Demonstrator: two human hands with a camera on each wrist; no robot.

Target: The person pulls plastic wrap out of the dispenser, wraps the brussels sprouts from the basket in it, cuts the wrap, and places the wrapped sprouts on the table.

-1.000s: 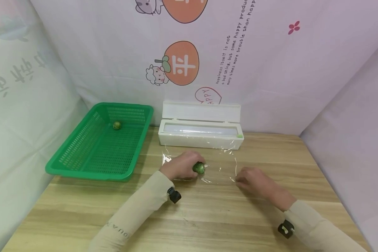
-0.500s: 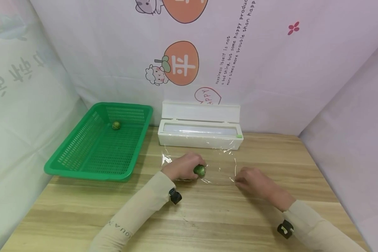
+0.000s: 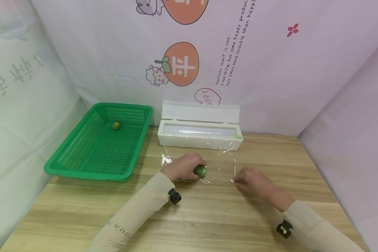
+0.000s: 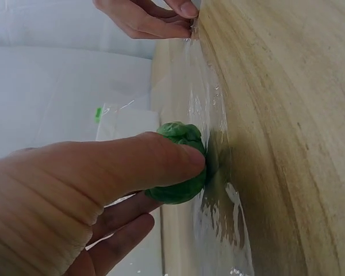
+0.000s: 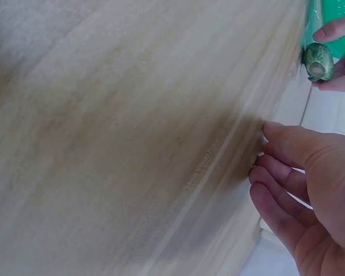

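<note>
My left hand (image 3: 183, 167) grips a green Brussels sprout (image 3: 200, 171) between thumb and fingers. In the left wrist view the sprout (image 4: 181, 191) touches a sheet of clear plastic wrap (image 4: 204, 98) spread over the wooden table. That wrap (image 3: 219, 173) runs forward to a white dispenser box (image 3: 200, 141) with its lid raised. At the wrap's near right corner, my right hand (image 3: 255, 182) pinches the film's edge with thumb and forefinger. Seen from the right wrist, this hand (image 5: 310, 190) is close to the tabletop; the thin film at its fingertips is hard to make out.
A green plastic basket (image 3: 88, 175) stands at the left of the table with another Brussels sprout (image 3: 116, 125) inside. The dispenser carries a small green slider (image 3: 238, 137) at its right end. Printed white cloth (image 3: 258, 70) walls in the back and sides.
The left hand has shifted slightly toward me with the sprout, which has turned a little. My right hand keeps its place at the wrap's corner. Basket and dispenser stay put.
</note>
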